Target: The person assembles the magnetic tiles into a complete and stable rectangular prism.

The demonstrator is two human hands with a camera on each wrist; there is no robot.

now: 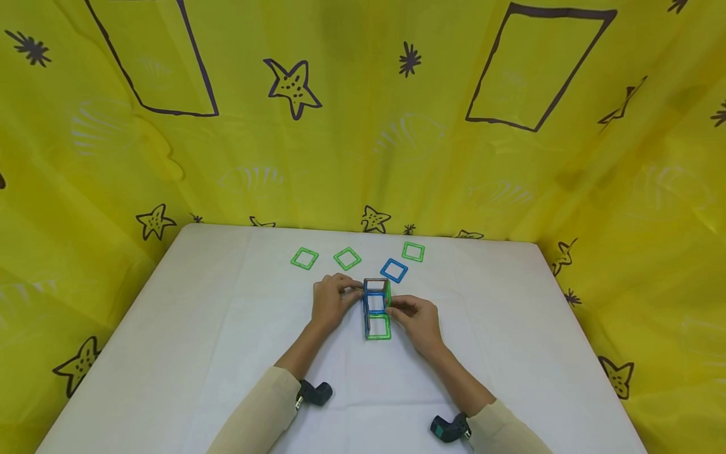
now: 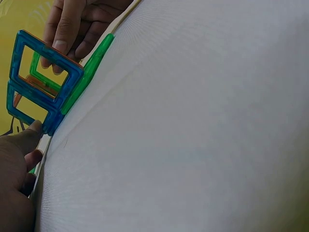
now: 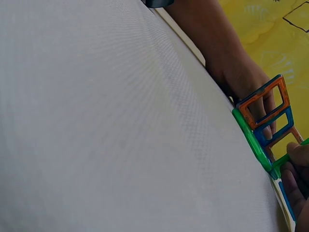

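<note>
Head view: locate the tile assembly [image 1: 376, 312] on the white table [image 1: 499, 340], between the left hand [image 1: 331, 302] and the right hand [image 1: 418, 320], with loose green tiles [image 1: 354, 253] and a loose blue tile [image 1: 403, 275] just beyond. Note left thumb and finger closed on the far left edge, right thumb and fingers clamped on an upright green tile [image 1: 388, 293]. Expect light, stiff, smooth frames (apparently plastic), prone to folding at the seams. Left wrist view: observe one left digit against the rim of a blue wall tile [image 2: 22, 115]; brace there to steady the wall. Right wrist view: observe the green tile pinched by its rim; take hold only on rims, gently, without twisting. Treat the seams as weak points, likely to part under a sharp pull.
</note>
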